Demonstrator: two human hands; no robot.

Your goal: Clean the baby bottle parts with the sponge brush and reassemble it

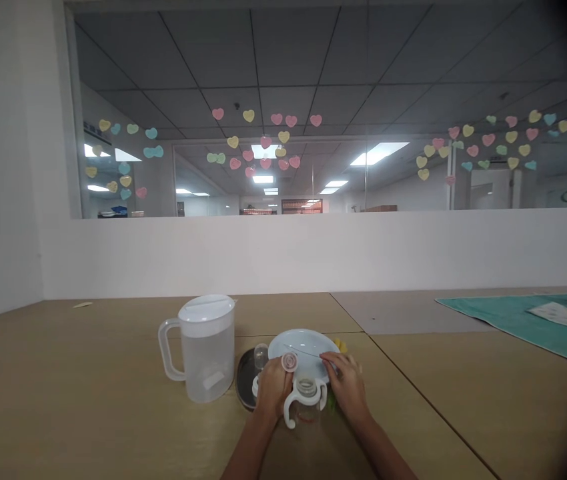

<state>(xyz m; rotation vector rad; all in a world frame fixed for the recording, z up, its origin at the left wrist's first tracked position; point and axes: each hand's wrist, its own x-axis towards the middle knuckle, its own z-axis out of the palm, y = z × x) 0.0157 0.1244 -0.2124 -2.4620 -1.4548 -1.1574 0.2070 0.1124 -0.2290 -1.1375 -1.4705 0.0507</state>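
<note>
Beside the bottle, left grip holds a blurrily marked disc, right grip a thin rod

Noted upright at lower centre of frame: clear bottle, open-mouthed, white handles at both sides. Just above, small round pale piece; higher still, thin rod slanting down rightward.

Bottle upright — right hand beside
</note>
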